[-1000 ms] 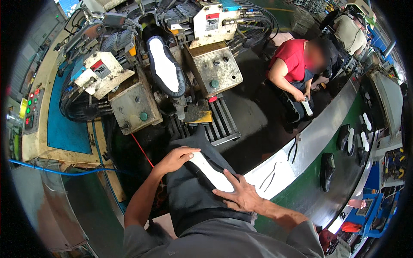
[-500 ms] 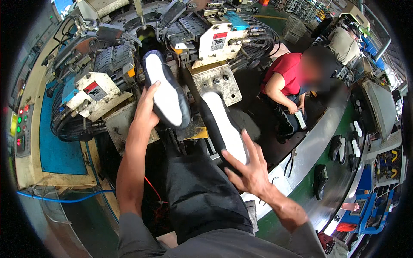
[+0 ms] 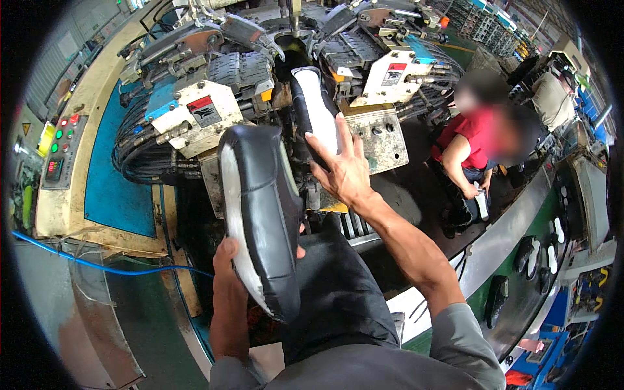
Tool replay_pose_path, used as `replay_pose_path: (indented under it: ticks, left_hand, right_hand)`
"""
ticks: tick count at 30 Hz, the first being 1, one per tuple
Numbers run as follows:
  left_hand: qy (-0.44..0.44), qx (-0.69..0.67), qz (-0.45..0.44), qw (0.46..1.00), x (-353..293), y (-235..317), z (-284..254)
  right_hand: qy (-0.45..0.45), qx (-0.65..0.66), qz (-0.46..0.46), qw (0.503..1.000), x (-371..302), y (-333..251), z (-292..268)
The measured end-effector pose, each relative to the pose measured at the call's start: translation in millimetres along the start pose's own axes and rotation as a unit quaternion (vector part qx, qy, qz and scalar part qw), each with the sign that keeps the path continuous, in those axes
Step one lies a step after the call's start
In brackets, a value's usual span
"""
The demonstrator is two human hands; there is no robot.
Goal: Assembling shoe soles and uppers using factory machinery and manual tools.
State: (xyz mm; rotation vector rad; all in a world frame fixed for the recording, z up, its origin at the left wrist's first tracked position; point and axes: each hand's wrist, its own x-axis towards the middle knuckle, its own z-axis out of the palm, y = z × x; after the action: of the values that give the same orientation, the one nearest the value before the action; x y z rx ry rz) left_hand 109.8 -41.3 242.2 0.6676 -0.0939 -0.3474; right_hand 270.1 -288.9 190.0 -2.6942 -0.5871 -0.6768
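My left hand is closed around a black shoe upper held upright over my lap. Its side faces me, a white strip of the bottom shows along its left edge, and fingertips come round its right side. Further forward, a second black shoe upper lies bottom up, its white sole board showing, toe towards the middle of the machine. My right hand grips its near end, fingers along the white board. The hand hides that end.
Machine side plates and hoses flank the shoe. At left is a control panel with lit buttons; a blue hose crosses below. On the right, a seated person in red handles a shoe beside a curved conveyor bearing several shoes.
The left shoe has come back from the machine towards me and turned from bottom to side. My right hand has carried its shoe forward and left to the machine's middle. The view has shifted left.
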Motion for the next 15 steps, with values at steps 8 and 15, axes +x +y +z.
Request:
replay_pose_path:
  ticks: [8,15]
  left_hand:
    - [0.091,-0.008,0.034,0.995,-82.2,-46.2,-26.4]
    - [0.212,0.023,0.062,0.975,-123.7,-87.2,-14.6]
  right_hand:
    - [-0.009,0.102,0.05,0.994,-10.0,-12.1,5.8]
    - [0.026,0.004,-0.033,0.999,-1.8,-17.3,11.4]
